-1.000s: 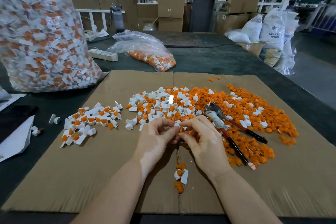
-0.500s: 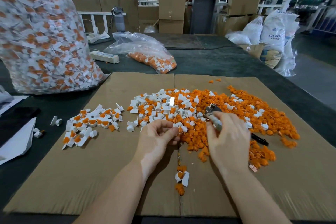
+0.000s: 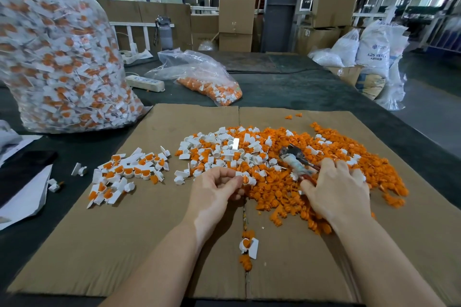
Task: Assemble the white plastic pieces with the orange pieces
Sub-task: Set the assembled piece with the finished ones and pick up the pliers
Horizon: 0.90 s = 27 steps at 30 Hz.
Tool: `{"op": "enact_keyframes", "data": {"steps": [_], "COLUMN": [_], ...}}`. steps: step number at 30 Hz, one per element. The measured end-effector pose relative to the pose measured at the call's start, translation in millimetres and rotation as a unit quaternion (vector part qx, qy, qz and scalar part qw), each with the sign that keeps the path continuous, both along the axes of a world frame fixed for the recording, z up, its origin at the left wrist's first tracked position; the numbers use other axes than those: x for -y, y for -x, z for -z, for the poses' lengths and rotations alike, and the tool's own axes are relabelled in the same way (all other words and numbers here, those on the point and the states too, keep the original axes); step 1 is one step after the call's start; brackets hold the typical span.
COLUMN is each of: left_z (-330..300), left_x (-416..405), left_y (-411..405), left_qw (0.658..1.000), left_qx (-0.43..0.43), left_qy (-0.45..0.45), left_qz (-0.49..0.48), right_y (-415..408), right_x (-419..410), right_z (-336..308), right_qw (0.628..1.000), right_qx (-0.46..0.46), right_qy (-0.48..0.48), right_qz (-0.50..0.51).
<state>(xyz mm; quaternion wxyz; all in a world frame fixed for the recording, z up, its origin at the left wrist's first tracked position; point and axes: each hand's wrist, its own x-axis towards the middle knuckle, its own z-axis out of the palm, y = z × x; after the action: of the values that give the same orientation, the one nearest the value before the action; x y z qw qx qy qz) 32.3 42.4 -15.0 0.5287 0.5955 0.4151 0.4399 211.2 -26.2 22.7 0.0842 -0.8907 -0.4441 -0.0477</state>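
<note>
My left hand (image 3: 217,189) pinches a white plastic piece with an orange insert (image 3: 245,179) at the near edge of the mixed pile of white pieces (image 3: 224,149). My right hand (image 3: 335,192) lies palm down on the orange pieces (image 3: 336,147), fingers spread. It covers the handles of the pliers (image 3: 294,159), and I cannot see anything held in it. Assembled white-and-orange pieces (image 3: 127,172) lie in a group to the left. One assembled piece (image 3: 249,247) sits between my forearms with loose orange bits.
Everything lies on a cardboard sheet (image 3: 149,244) on a dark table. A big clear bag of assembled pieces (image 3: 57,62) stands at the far left, a smaller bag (image 3: 207,82) and a power strip (image 3: 146,82) behind. Paper and a phone (image 3: 22,169) lie left.
My right hand left the left hand and moved right onto the pliers and the orange pile. The left hand keeps its piece almost in place.
</note>
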Motion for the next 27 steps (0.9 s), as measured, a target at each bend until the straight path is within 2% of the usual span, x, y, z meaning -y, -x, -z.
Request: {"op": "enact_keyframes", "data": {"steps": [2, 4, 9, 15, 22, 27], "left_z": [-2.8, -7.2, -24.9, -29.9, -29.7, -30.7], "left_x": [-1.5, -4.7, -10.8, -14.4, -15.6, -13.7], "left_y": [-1.9, -4.7, -15.9, -21.2, -24.9, -25.8], "left_qw": [0.999, 0.995, 0.969, 0.963, 0.959, 0.955], "left_qx": [0.018, 0.057, 0.173, 0.172, 0.17, 0.179], "left_qy": [0.028, 0.076, 0.171, 0.192, 0.19, 0.199], "left_qz": [-0.014, -0.024, -0.043, -0.078, -0.122, -0.128], "right_y": [2.9, 9.7, 31.6, 39.2, 41.0, 43.8], "right_x": [0.6, 2.0, 6.1, 4.0, 3.6, 4.8], "right_z": [-6.1, -15.6, -30.6, -33.1, -33.7, -28.8], "right_qw": [0.999, 0.989, 0.936, 0.903, 0.893, 0.906], "right_qx": [-0.027, -0.112, -0.292, -0.376, -0.385, -0.339], "right_qy": [-0.03, -0.052, -0.011, 0.011, 0.042, 0.021], "right_qz": [-0.035, -0.082, -0.199, -0.208, -0.228, -0.251]}}
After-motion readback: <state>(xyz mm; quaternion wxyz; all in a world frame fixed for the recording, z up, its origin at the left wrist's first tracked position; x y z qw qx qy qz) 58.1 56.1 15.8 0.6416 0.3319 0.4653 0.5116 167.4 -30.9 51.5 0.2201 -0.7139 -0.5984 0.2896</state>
